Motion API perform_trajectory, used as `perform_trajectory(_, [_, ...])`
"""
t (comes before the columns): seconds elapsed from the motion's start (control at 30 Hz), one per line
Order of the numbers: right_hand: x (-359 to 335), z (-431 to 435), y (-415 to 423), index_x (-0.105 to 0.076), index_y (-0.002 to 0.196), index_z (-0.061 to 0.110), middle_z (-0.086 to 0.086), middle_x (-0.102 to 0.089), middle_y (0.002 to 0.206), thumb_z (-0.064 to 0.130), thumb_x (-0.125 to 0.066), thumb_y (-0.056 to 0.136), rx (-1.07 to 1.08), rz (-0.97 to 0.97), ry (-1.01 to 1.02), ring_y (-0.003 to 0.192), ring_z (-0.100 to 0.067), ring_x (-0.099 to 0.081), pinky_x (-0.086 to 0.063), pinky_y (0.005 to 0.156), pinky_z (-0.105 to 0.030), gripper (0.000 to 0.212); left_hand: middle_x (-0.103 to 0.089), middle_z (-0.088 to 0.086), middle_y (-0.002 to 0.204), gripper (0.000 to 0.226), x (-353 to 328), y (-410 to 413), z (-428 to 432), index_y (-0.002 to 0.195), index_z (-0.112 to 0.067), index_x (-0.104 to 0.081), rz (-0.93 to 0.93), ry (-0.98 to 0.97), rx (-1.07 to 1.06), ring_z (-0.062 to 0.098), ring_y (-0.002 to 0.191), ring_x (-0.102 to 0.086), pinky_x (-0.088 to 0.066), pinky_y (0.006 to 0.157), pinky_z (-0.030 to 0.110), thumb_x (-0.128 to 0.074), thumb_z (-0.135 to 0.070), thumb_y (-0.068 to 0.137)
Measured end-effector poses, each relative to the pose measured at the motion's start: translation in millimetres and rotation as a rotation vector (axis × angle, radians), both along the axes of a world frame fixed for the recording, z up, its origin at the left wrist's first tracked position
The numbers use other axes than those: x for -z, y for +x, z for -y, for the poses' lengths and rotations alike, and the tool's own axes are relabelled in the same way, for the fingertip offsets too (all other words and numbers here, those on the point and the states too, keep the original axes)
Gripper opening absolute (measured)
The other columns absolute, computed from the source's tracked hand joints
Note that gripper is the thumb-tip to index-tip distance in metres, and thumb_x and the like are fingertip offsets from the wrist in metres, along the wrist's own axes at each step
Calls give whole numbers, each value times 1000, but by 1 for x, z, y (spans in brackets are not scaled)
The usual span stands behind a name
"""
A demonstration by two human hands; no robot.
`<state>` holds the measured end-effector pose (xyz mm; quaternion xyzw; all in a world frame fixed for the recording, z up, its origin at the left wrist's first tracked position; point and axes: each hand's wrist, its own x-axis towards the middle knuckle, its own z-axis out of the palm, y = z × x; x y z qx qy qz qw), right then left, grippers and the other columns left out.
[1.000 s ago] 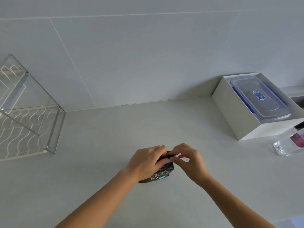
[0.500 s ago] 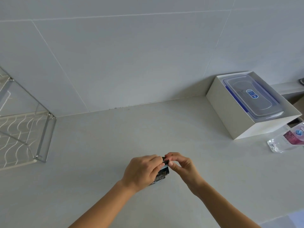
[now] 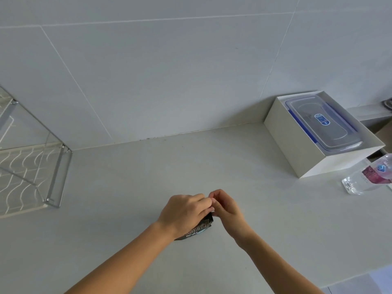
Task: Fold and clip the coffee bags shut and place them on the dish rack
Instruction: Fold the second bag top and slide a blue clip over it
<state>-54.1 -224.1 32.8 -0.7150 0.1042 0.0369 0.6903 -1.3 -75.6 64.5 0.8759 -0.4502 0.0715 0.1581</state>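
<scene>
Head view: left hand grip clamps the black coffee bag on the table; right hand pinches its top at two o'clock.

Left grip, right grip: bare, no rings; forearms bare, sleeveless
</scene>
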Motion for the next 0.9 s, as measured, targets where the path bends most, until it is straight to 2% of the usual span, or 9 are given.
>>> perform_trajectory(0.13, [1,-8,0,-50,78,26,0,-50,87,2,-46,93,-29,122,-261,79,-6,-49,-42,75,-18,29,-54,-2,54,23,4,-2,-6,64,-17,-59,54,-38,12,18,44,-53,-39,37,24,-69,-29,81])
perform_trajectory(0.27, [1,-4,10,-50,76,28,3,-49,87,1,-47,92,-31,104,-292,78,0,-49,-40,75,-15,31,-54,-3,52,25,0,2,-2,63,-17,-58,12,-42,-31,19,43,-53,-39,38,23,-72,-31,78])
perform_trajectory(0.37, [-5,4,17,-56,77,22,1,-55,89,1,-51,89,-99,80,-317,84,1,-53,-41,79,-16,25,-46,-8,53,35,-3,6,-3,63,-22,-42,-122,-109,-159,15,47,-42,-30,45,22,-69,-39,78])
perform_trajectory(0.47, [-12,4,18,-61,78,18,-1,-62,88,3,-50,90,-50,113,-346,86,-12,-58,-46,77,-24,22,-52,-12,67,25,-1,7,-20,73,-26,-49,-219,-108,-235,8,61,-45,-32,54,22,-67,-44,76])
perform_trajectory(0.57, [-27,-6,18,-63,83,26,9,-64,90,23,-54,90,-87,175,-341,88,-6,-59,-47,77,-18,11,-60,-15,90,20,8,3,-50,91,-28,-61,-364,-187,-332,6,82,-56,-43,67,24,-72,-33,74])
perform_trajectory(0.6, [-30,-10,18,-63,87,30,11,-62,93,31,-58,86,-155,184,-401,91,-5,-57,-46,78,-17,6,-62,-16,92,22,11,-1,-58,94,-27,-64,-441,-251,-374,5,85,-58,-45,71,23,-73,-29,75])
perform_trajectory(0.7, [-33,-20,24,-63,97,34,11,-58,91,47,-64,78,-337,267,-867,90,-9,-49,-40,77,-24,23,-67,-12,87,17,16,-11,-61,89,-23,-70,-625,-443,-433,4,83,-61,-45,72,17,-77,-26,74])
perform_trajectory(0.77, [-37,-25,30,-67,95,29,7,-59,88,43,-65,80,-371,321,-988,88,-14,-49,-37,72,-26,20,-68,-8,82,12,18,-13,-57,82,-22,-71,-659,-525,-463,5,79,-62,-44,69,13,-79,-24,73])
perform_trajectory(0.9, [-37,-27,32,-71,85,22,6,-67,85,27,-64,82,-347,384,-924,83,-15,-55,-39,64,-27,9,-67,-6,78,21,25,-15,-53,74,-30,-66,-632,-593,-491,8,77,-61,-46,69,19,-77,-12,73])
